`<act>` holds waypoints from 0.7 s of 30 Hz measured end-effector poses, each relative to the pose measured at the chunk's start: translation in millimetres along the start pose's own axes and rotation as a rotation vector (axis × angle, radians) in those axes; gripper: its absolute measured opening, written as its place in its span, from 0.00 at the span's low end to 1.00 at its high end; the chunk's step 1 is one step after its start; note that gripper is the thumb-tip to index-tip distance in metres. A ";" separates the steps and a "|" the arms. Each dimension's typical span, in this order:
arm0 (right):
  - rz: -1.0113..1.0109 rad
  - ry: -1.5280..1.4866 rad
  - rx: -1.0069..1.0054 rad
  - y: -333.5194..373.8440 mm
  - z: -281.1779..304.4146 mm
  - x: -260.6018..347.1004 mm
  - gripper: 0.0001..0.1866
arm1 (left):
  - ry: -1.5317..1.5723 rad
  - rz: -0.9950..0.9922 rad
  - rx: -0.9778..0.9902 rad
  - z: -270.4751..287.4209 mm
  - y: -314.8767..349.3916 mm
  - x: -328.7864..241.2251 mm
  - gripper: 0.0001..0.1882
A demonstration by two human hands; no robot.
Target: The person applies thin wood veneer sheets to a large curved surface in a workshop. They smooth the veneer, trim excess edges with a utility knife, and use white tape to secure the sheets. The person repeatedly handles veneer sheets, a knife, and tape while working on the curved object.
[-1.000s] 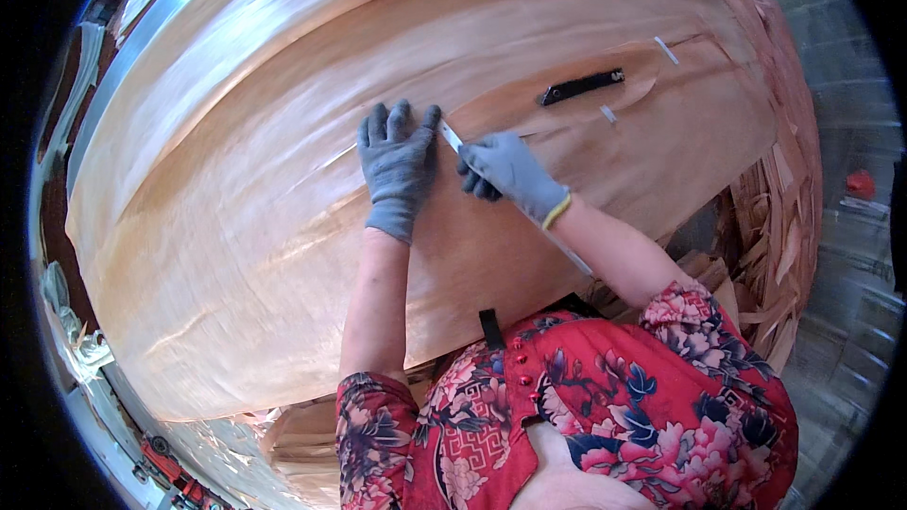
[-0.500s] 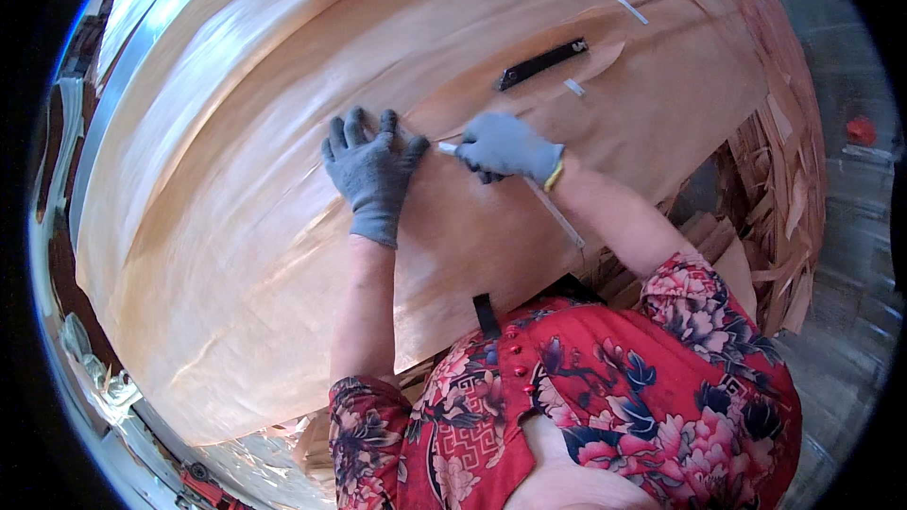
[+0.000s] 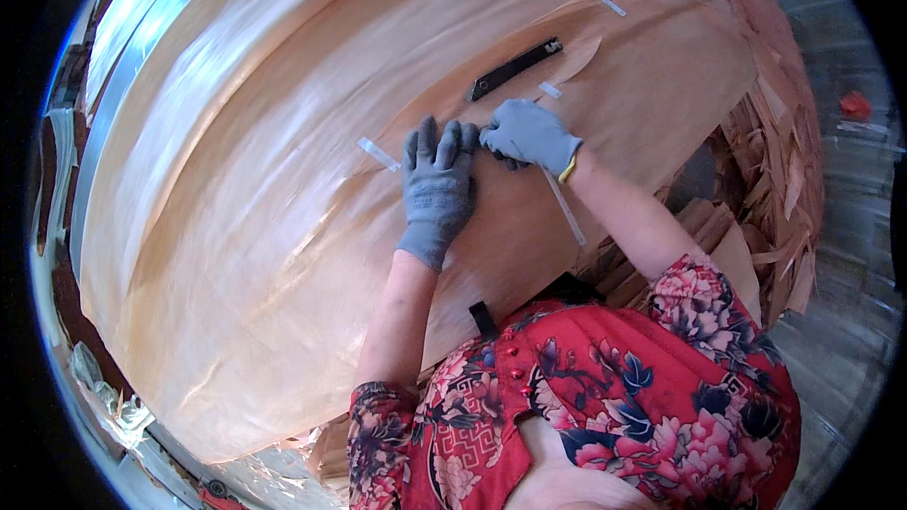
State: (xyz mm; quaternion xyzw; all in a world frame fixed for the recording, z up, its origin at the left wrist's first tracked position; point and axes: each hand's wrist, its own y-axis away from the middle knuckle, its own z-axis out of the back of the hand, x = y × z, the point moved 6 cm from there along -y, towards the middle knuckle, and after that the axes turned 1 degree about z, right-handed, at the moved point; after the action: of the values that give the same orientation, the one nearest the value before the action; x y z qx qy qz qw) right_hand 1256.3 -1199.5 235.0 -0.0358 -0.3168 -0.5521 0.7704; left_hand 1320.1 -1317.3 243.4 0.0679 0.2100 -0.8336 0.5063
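- Two grey-gloved hands work close together over a broad, tan, thin wood sheet (image 3: 255, 321), which spreads beneath both and away to the left.
- The left hand (image 3: 437, 194) lies flat, gripping nothing, its fingers extended near the right hand; the spread palm probably steadies the springy sheet.
- The right hand (image 3: 529, 137) is clenched, apparently pinching a long white strip (image 3: 565, 209) whose tail runs out toward the near side; the closed fingers hide the exact grip.
- One short white piece (image 3: 380, 155) sits just left of the left hand, another (image 3: 551, 90) just beyond the right; both lie flat, as if stuck down.
- A dark bar-shaped tool (image 3: 515, 69) rests on the far side of the hands, likely parked within reach.
- Brown scraps (image 3: 699, 227) heap at the right, off the sheet's edge.
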 end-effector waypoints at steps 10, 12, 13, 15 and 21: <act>-0.095 -0.358 0.238 -25.3 71.4 -19.3 0.14 | 0.001 0.006 0.025 6.2 -2.1 0.3 0.27; -0.042 -0.369 0.087 -35.5 75.1 -18.3 0.13 | 0.022 0.002 0.059 11.1 -2.1 -0.1 0.27; -0.054 -0.263 0.019 -40.3 74.7 -18.7 0.14 | 0.033 -0.005 0.068 14.7 -3.0 -1.0 0.27; -0.064 -0.066 -0.051 -51.6 71.8 -19.8 0.18 | 0.131 0.050 0.042 22.0 -7.2 2.7 0.30; -0.068 0.315 -0.061 -75.2 67.0 -25.0 0.28 | 0.299 0.200 -0.249 35.3 -50.3 14.0 0.38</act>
State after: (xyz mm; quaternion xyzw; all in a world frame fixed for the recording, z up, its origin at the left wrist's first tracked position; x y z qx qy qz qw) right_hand 1155.7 -1180.8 253.0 0.0385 -0.1765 -0.5859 0.7900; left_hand 1273.0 -1323.4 284.9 0.1481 0.3760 -0.7277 0.5542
